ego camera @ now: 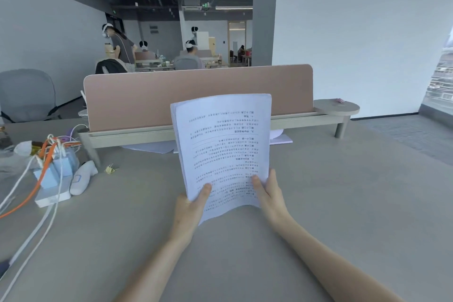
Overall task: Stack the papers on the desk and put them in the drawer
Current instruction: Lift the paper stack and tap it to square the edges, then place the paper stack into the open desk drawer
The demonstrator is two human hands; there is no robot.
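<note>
Left hand (190, 206) and right hand (268, 193) each clamp the near edge of a paper stack (221, 144) — raised upright above the desk (343, 203), more sheets (152, 147) lying beyond.

1 view only, head-mounted, wide-angle. Faces forward and slightly down across the bench (343, 203) toward the pink divider panel (201, 95) at its far edge. Near range: both forearms enter from the bottom edge, close to the lens. Open office visible beyond. Edges bowed by lens distortion.
</note>
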